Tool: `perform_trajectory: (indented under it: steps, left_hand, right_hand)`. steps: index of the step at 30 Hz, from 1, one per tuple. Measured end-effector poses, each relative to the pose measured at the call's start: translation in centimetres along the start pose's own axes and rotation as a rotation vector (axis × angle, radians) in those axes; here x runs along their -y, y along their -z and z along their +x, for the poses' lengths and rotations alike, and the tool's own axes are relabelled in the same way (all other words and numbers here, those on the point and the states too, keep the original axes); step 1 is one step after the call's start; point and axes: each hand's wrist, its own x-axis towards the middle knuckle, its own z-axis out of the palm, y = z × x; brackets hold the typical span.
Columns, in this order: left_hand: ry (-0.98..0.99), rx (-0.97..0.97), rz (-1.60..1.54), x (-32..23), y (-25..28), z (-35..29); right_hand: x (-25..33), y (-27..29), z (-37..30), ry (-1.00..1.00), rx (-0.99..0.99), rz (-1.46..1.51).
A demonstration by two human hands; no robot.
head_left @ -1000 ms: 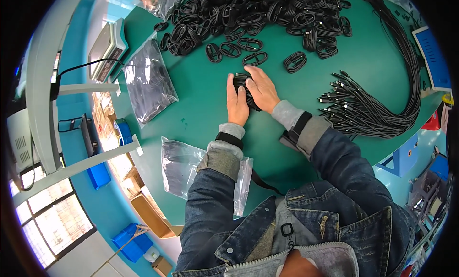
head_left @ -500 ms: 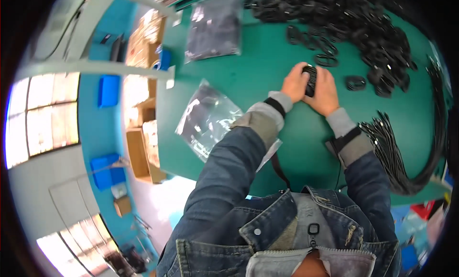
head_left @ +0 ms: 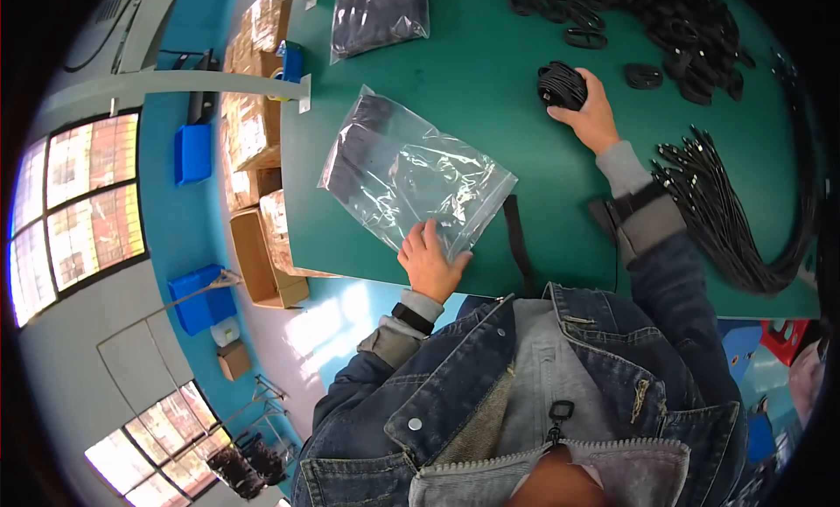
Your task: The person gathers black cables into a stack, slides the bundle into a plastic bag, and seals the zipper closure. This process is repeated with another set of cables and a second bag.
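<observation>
My right hand [head_left: 595, 118] is closed around a bundle of coiled black cables [head_left: 560, 87], holding it over the green table [head_left: 490, 78]. A clear plastic bag [head_left: 446, 179] lies at an angle left of it, with dark coils showing inside its far end. At the bag's near end rests my left hand [head_left: 430, 266], fingers spread on the plastic and thumb apart. A black strap [head_left: 516, 244] lies between the bag and my right forearm.
Coiled black cables are heaped in a pile [head_left: 691, 34] at the far right, one coil [head_left: 643, 76] lying apart. A hank of long black cables [head_left: 735, 227] curves along the right side. A filled bag [head_left: 381, 21] lies far left. Cardboard boxes [head_left: 254, 131] stand beyond the left edge.
My hands have parted. The left has come down and left to the near end of the bag; the right keeps the cable bundle. The view has also shifted.
</observation>
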Motion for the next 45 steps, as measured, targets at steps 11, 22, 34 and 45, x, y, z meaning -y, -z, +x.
perform_trajectory:
  steps: [11, 22, 34, 45]
  left_hand:
    - [-0.103, -0.266, -0.549, 1.8, 1.0, 1.1]
    - [-0.235, -0.201, -0.587, 2.6, -2.0, -0.8]
    - [0.382, 0.045, -0.541, 6.9, -3.2, -4.1]
    - [0.307, 0.230, -0.602, 4.9, -2.5, -4.2]
  right_hand:
    - [10.6, -8.2, -15.3, 0.257, 0.478, -0.337]
    - [9.2, -22.1, -6.8, 0.294, 0.001, -0.127]
    - [9.9, -23.1, -6.1, 0.237, -0.041, -0.143]
    - [9.3, -21.6, -8.9, 0.169, 0.000, -0.268]
